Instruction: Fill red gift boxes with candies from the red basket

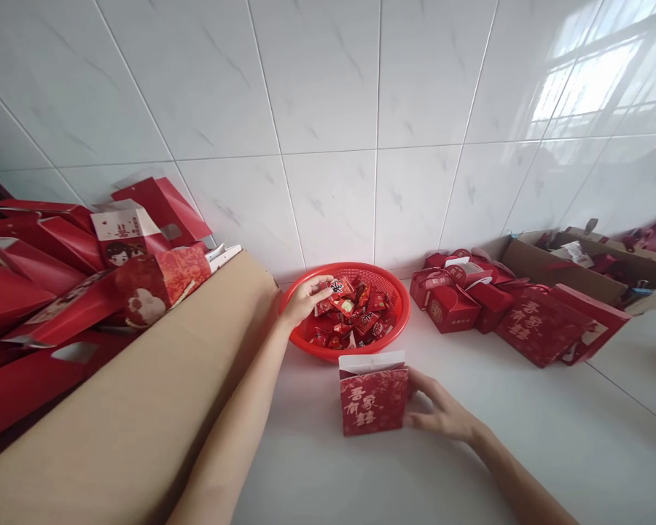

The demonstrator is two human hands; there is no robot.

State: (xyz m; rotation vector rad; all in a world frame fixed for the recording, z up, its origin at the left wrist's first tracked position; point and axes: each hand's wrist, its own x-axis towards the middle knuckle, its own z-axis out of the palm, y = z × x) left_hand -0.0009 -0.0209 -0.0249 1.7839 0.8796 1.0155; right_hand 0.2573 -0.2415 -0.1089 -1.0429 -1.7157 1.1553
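Note:
A red plastic basket stands against the tiled wall with small red-wrapped candies in it. Over its left side, my left hand is closed on a red candy packet with dark lettering, pinched between thumb and fingers. In front of the basket a red paper gift bag with pale lettering stands upright, its white top flap raised. My right hand grips the bag's right side, slightly blurred; some of its fingertips are hidden behind the bag.
On the left, a large cardboard box holds many red paper bags. Small red gift boxes and another lettered red bag lie right of the basket. Farther right are open cardboard boxes along the wall.

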